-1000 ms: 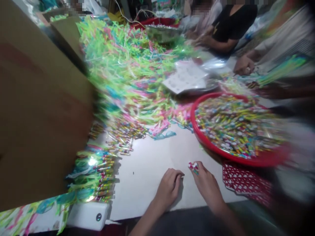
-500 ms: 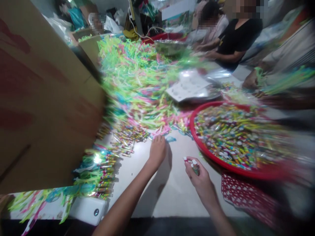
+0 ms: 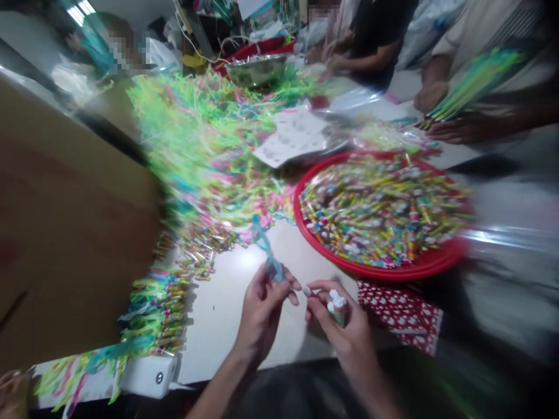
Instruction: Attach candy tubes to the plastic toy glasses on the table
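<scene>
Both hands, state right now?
Left hand: closed, pinching a blue ribbon.
Right hand: closed, holding small white-capped tubes.

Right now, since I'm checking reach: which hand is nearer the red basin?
The right hand, just below the red basin, not touching it; the left hand is farther off.

A: What's on the desk (image 3: 218, 326)?
B: A round basin (image 3: 305, 233) of wrapped candy tubes (image 3: 379, 209) sits to the right, with a heap of plastic ribbons (image 3: 192, 145) behind and left of it.
A: And at the left?
B: Rows of ribboned tubes (image 3: 157, 314) lie beside a cardboard box (image 3: 65, 244), with a power bank (image 3: 146, 377) in front of them.
A: Further back?
B: A steel bowl (image 3: 255, 71) stands beyond the ribbons, and a paper sheet (image 3: 292, 137) lies behind the basin.
A: The hands?
B: The left hand (image 3: 262, 311) and right hand (image 3: 347, 329) are in front of the basin.
</scene>
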The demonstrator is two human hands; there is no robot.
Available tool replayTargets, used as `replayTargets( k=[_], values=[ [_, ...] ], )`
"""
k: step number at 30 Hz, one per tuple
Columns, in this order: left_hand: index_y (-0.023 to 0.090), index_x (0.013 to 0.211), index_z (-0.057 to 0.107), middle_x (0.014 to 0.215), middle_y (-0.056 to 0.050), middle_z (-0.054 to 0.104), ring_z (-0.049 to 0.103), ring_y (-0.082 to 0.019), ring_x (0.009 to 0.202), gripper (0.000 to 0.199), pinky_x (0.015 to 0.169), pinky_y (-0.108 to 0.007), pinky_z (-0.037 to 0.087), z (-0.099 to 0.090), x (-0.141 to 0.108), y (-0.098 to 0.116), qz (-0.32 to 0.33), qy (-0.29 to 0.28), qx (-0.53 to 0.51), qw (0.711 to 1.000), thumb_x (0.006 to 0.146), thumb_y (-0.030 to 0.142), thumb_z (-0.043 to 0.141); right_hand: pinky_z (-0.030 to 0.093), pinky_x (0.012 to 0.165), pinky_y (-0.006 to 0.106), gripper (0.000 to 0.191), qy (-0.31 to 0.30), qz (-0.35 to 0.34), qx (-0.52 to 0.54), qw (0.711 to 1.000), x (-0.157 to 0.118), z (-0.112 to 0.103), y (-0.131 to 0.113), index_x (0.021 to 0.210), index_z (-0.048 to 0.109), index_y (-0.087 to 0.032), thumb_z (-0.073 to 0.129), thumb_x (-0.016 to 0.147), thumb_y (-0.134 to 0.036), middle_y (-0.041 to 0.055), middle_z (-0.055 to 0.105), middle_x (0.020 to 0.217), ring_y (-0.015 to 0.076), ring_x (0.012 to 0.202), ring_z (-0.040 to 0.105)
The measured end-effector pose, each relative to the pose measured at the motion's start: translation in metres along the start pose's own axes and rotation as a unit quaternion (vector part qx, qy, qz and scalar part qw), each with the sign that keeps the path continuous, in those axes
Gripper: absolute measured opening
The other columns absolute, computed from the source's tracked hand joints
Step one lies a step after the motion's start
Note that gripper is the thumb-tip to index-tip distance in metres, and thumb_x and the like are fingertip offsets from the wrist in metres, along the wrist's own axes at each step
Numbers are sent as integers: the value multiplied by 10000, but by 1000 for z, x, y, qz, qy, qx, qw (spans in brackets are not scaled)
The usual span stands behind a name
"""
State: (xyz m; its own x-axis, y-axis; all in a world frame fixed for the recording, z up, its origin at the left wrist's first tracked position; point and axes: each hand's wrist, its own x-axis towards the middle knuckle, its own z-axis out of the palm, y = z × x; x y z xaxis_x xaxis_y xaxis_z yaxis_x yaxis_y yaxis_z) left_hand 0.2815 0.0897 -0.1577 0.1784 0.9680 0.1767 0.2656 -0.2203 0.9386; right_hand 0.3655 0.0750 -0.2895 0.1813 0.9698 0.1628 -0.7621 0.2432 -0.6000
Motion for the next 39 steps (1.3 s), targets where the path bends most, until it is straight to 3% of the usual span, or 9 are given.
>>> replayTargets(
  k=[3, 6, 9, 12, 15, 20, 24, 30, 39],
  values=[
    [166, 981, 616, 884, -24, 691, 639, -95, 676, 326, 589, -199, 568, 13, -17, -1, -3, -24, -80, 997, 877, 347, 867, 568, 711, 248, 327, -1, -4, 25, 1000, -9, 8, -18, 1090, 723, -199, 761, 987, -507, 44, 740, 838, 185, 749, 707],
    [206, 959, 618, 826, -9, 706, 703, -145, 807, 277, 610, -203, 606, 3, -26, 1, 58, -23, -114, 992, 884, 305, 866, 596, 706, 261, 336, -13, 1, 17, 1000, -14, 23, -34, 1033, 747, -204, 763, 971, -534, 45, 743, 817, 195, 731, 727],
    [213, 911, 633, 829, -2, 715, 723, -146, 861, 255, 638, -184, 617, -22, -35, 9, 134, -3, -110, 985, 880, 290, 873, 600, 708, 246, 348, -48, 12, -18, 999, -15, 47, -43, 990, 776, -209, 772, 959, -556, 49, 759, 812, 195, 745, 742],
    [205, 884, 655, 990, -13, 724, 698, -111, 785, 258, 601, -168, 589, -53, -46, 17, 175, 64, -84, 979, 857, 297, 895, 585, 715, 218, 324, -98, 37, -31, 994, -15, 75, -45, 986, 792, -228, 789, 950, -550, 31, 756, 801, 175, 759, 734],
    [216, 889, 679, 970, -14, 714, 700, -121, 804, 238, 639, -181, 600, -85, -61, 20, 230, 118, -39, 965, 869, 334, 885, 570, 697, 208, 280, -166, 43, -51, 984, -16, 102, -41, 996, 801, -244, 775, 968, -522, 19, 756, 800, 162, 749, 727],
    [227, 957, 717, 991, -24, 744, 733, -133, 896, 144, 791, -209, 621, -125, -86, 9, 325, 166, 20, 931, 907, 266, 846, 578, 653, 228, 189, -233, -33, -132, 963, -25, 131, -26, 1028, 811, -252, 739, 1003, -425, 29, 779, 820, 176, 724, 740],
    [228, 1006, 716, 1022, -26, 757, 754, -136, 910, 126, 831, -227, 627, -140, -98, -3, 356, 171, 20, 919, 929, 229, 816, 556, 641, 208, 156, -263, -102, -196, 939, -34, 136, -15, 1095, 823, -277, 718, 1014, -359, 20, 793, 881, 164, 752, 744],
    [218, 1006, 696, 997, -9, 752, 755, -119, 902, 172, 816, -201, 639, -146, -105, -14, 415, 196, 37, 888, 907, 239, 836, 545, 635, 182, 213, -289, -72, -258, 919, -39, 141, -10, 1108, 817, -264, 706, 1031, -428, -7, 762, 810, 141, 701, 707],
    [236, 1042, 687, 1054, -11, 723, 741, -109, 968, 185, 886, -215, 631, -138, -114, -21, 384, 115, -46, 915, 935, 122, 786, 551, 704, 179, 127, -319, -130, -221, 912, -49, 123, -6, 1119, 799, -319, 710, 1028, -317, -30, 788, 894, 122, 766, 733]
  ],
)
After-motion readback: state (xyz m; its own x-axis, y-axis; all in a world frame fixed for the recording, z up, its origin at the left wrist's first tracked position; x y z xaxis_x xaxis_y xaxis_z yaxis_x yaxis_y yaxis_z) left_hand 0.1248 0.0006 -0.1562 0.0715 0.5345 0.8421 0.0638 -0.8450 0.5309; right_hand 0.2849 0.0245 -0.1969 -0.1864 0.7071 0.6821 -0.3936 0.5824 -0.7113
